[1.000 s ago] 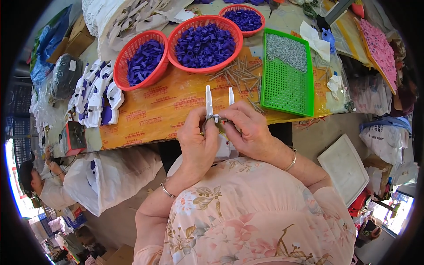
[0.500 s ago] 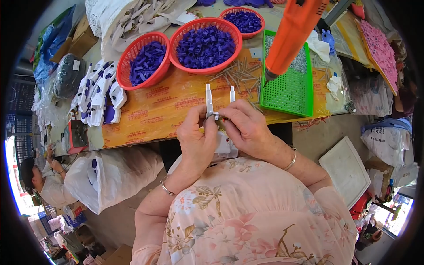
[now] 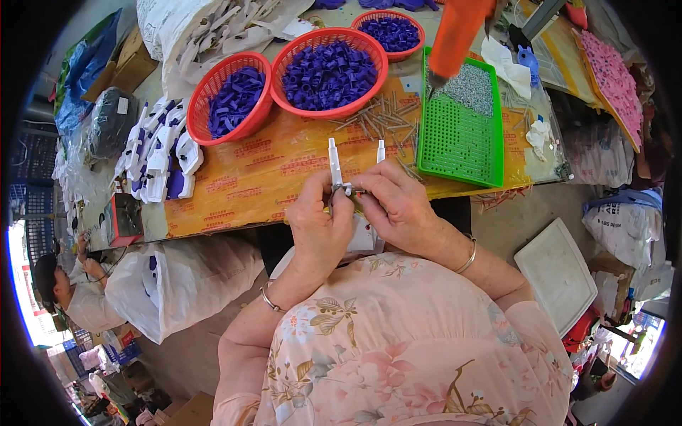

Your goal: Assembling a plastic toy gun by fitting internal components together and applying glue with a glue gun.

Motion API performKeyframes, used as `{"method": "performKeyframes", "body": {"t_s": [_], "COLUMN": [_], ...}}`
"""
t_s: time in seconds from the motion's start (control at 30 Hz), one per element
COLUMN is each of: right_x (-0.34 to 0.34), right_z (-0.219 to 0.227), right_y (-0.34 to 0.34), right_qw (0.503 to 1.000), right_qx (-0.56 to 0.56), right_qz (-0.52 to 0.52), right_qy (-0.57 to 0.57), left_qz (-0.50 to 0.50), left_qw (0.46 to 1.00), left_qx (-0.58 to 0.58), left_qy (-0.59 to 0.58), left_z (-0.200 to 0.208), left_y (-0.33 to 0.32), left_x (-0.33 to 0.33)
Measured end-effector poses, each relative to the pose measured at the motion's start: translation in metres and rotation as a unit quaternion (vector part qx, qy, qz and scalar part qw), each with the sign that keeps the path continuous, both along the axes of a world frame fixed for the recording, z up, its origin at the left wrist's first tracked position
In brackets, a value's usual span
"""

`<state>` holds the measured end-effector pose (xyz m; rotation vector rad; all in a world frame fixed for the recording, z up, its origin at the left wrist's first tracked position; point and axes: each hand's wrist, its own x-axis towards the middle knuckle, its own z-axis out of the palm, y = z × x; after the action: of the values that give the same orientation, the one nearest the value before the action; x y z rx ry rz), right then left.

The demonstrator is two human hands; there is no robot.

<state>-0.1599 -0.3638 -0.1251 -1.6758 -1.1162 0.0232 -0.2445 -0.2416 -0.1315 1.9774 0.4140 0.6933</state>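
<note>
At the table's near edge, my left hand (image 3: pixel 316 213) and my right hand (image 3: pixel 394 202) are close together, fingers closed on a white plastic part (image 3: pixel 335 160). Two slim white prongs stick up from it, one by each hand. Its lower body (image 3: pixel 364 234) shows below my fingers, against my blouse. A small dark and metal bit sits between my fingertips, too small to name. Beyond my right hand, an orange electric screwdriver (image 3: pixel 455 39) hangs tip down over the green tray (image 3: pixel 463 149), touched by neither hand.
Red baskets of purple parts (image 3: pixel 328 77) stand along the table's far side. Silvery screws lie in the green tray; loose metal pins (image 3: pixel 387 121) are beside it. White and purple assemblies (image 3: pixel 160 153) are piled at left. A person (image 3: pixel 67 287) sits beyond the white sack (image 3: pixel 188 277).
The orange screwdriver has swung up and away from me. The right-hand white prong has shifted slightly to the right; my hands stay almost in place.
</note>
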Motion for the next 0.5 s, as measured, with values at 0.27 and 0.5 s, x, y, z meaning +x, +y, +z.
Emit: {"method": "performKeyframes", "body": {"t_s": [0.27,0.5], "right_x": [0.000,0.000], "right_z": [-0.005,-0.005], "right_y": [-0.001,-0.003], "right_qw": [1.000,1.000], "right_qx": [0.002,0.003], "right_qz": [0.002,-0.002], "right_qy": [0.007,0.021], "left_qz": [-0.006,-0.042], "left_qw": [1.000,0.986], "left_qx": [-0.026,-0.159], "left_qy": [0.016,0.028], "left_z": [0.004,0.013], "left_y": [0.000,0.002], "left_x": [0.000,-0.001]}}
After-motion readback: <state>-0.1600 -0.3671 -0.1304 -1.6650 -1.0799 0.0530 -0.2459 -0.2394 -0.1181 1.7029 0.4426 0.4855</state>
